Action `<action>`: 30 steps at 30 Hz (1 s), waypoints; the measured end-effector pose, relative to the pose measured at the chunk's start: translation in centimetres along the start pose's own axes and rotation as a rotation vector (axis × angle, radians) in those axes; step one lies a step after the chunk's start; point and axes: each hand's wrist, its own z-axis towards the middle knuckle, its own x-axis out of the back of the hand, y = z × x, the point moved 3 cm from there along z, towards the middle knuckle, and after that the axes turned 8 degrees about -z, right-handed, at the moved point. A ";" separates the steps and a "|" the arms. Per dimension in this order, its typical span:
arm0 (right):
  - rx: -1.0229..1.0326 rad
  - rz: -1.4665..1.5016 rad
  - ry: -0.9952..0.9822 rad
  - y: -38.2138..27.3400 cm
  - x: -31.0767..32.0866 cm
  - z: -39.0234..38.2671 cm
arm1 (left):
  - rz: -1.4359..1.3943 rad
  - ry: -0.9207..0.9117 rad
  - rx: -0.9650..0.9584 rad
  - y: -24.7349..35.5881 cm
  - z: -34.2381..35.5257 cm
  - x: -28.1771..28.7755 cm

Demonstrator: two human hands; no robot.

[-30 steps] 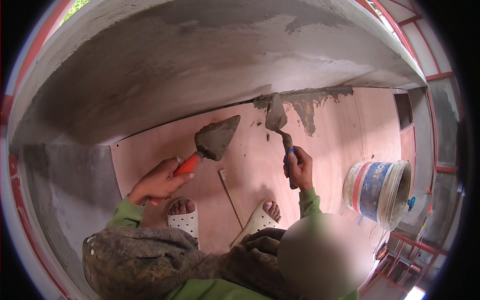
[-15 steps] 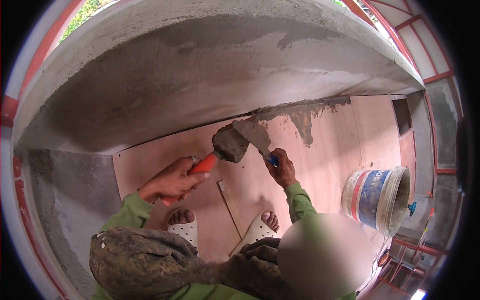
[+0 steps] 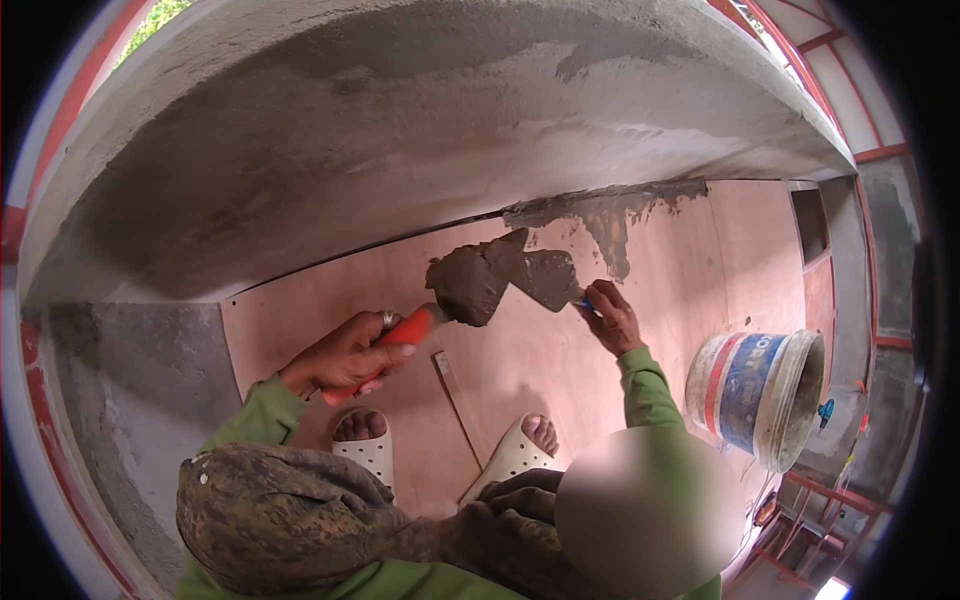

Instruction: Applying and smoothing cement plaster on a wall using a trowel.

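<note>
Right hand [image 3: 612, 318] has dropped from the wall smear; its trowel [image 3: 545, 276] now meets the left trowel [image 3: 470, 288], blades touching. Left hand [image 3: 345, 357] has lifted its orange-handled trowel up and rightward.

A building site, mid-plastering

Raw grey concrete beam [image 3: 420, 130], plywood formwork [image 3: 700, 270] smeared with wet mortar [image 3: 600, 210], a mortar-caked bucket [image 3: 765, 395], red scaffold bars [image 3: 830, 500].

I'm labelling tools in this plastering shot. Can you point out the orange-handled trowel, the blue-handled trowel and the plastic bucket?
Orange-handled trowel [image 3: 467, 288]: head view, on its mortar-covered blade.
Blue-handled trowel [image 3: 548, 277]: head view, on its grey blade.
Plastic bucket with blue and red bands [image 3: 748, 392]: head view, on its outer wall.
</note>
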 end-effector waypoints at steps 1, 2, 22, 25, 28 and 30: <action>0.021 -0.027 0.018 0.6 0.8 -0.1 | -0.004 0.024 0.007 -0.2 0.1 0.2; 0.037 -0.045 0.055 1.1 1.6 -0.1 | -0.009 0.026 0.009 -0.3 0.3 0.5; 0.091 0.043 -0.212 -2.1 3.9 7.0 | 0.712 0.063 -0.048 4.3 8.5 2.8; 0.071 0.039 -0.261 -2.2 3.6 7.0 | 0.691 0.064 -0.038 3.7 9.0 2.5; 0.064 0.021 -0.284 -2.1 3.1 6.8 | 0.678 0.059 -0.053 2.8 9.2 2.5; 0.055 0.011 -0.270 -1.9 2.7 6.7 | 0.710 0.063 -0.034 2.1 9.7 2.4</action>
